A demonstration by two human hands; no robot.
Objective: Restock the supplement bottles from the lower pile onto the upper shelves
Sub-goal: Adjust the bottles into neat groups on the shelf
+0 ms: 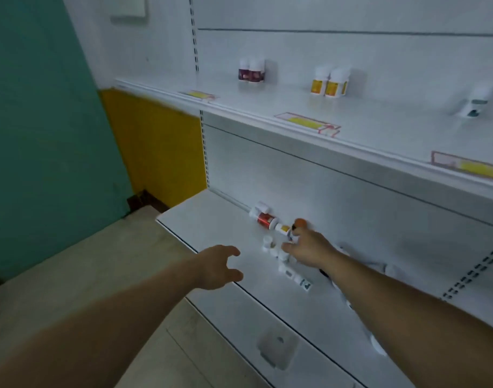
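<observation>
A pile of small white supplement bottles lies on the lower shelf, among them a red-labelled bottle on its side. My right hand reaches into the pile, fingers touching bottles near an orange-capped bottle; whether it grips one is hidden. My left hand hovers open above the lower shelf's front, left of the pile. On the upper shelf stand two dark-red-labelled bottles, two yellow-labelled bottles and a blurred white bottle.
Price tags lie along the upper shelf's front edge. More white bottles lie under my right forearm. A green and yellow wall stands at the left, with tiled floor below. A white plate sits on the base panel.
</observation>
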